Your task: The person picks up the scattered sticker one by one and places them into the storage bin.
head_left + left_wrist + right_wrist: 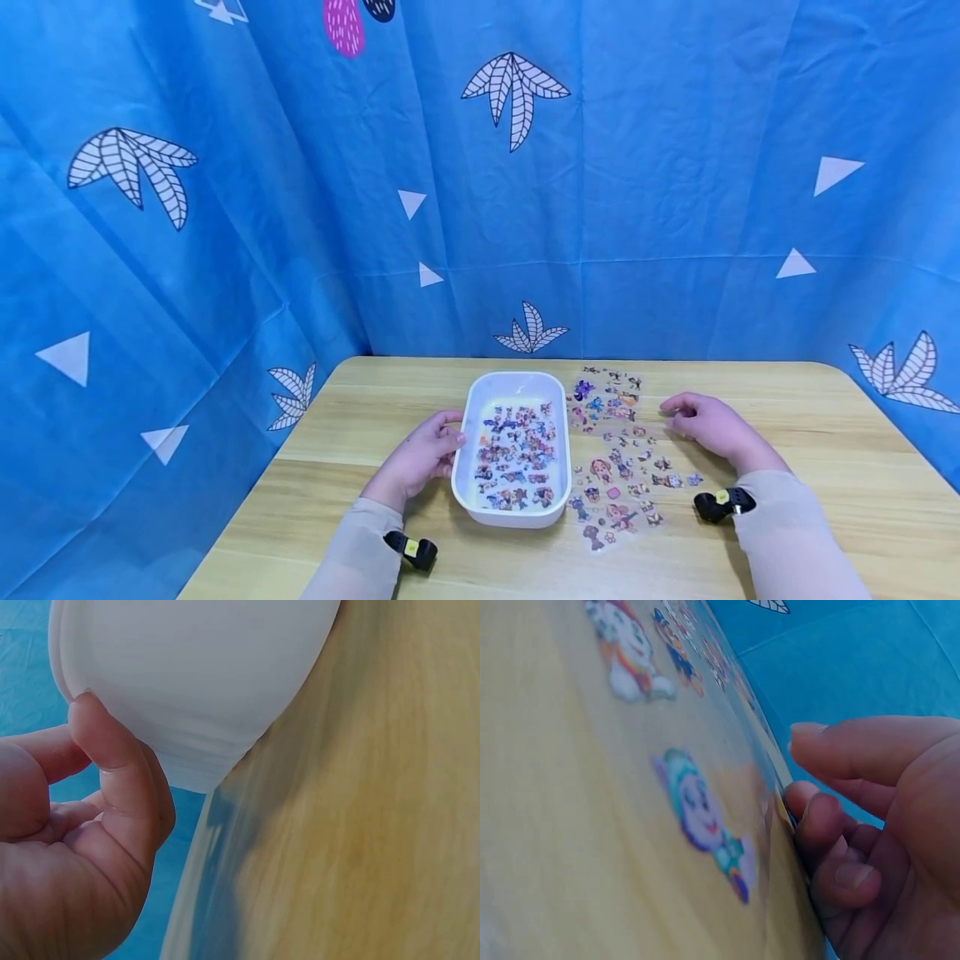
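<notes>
A white rectangular plastic tub point(516, 518) with rounded corners stands on the table, with many small colourful cartoon stickers point(517, 454) inside it. My left hand point(429, 454) grips the tub's left rim; in the left wrist view the thumb point(94, 724) lies at the rim. To the right of the tub, clear sticker sheets point(618, 492) printed with cartoon puppies are spread on the wood. Beyond their right edge my right hand point(716, 429) hovers low, fingers loosely bent and nothing visible between them. A puppy sticker in a teal hat point(697, 806) appears close by in the right wrist view.
The light wooden table point(337, 533) has rounded far corners. Blue curtains point(637, 208) with white leaf and triangle prints hang behind it and along the sides. Each wrist wears a black strap point(723, 503) over a light sleeve.
</notes>
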Action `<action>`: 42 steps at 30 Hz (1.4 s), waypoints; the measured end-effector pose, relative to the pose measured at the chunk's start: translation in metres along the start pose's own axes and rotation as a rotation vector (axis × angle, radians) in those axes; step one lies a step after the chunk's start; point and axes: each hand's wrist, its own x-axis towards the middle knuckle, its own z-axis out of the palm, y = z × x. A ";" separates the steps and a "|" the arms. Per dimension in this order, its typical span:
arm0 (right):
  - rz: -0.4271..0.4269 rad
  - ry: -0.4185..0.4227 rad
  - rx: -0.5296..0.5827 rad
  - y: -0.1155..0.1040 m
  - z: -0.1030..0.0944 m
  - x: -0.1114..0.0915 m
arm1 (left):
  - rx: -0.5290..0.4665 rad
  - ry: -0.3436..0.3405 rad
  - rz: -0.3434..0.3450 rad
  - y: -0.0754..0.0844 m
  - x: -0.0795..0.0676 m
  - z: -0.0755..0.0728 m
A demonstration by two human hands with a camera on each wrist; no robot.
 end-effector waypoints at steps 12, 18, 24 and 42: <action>0.036 -0.016 -0.027 0.003 0.001 0.003 | -0.001 -0.005 0.010 0.000 0.000 0.001; 0.036 -0.009 -0.064 0.001 0.000 0.005 | -0.005 -0.012 0.022 0.000 0.001 0.000; 0.024 -0.007 -0.086 -0.002 0.002 0.004 | -0.006 -0.014 0.020 0.001 0.000 0.000; -0.024 -0.029 -0.071 -0.001 -0.004 -0.004 | 0.003 -0.016 0.019 -0.001 0.000 -0.001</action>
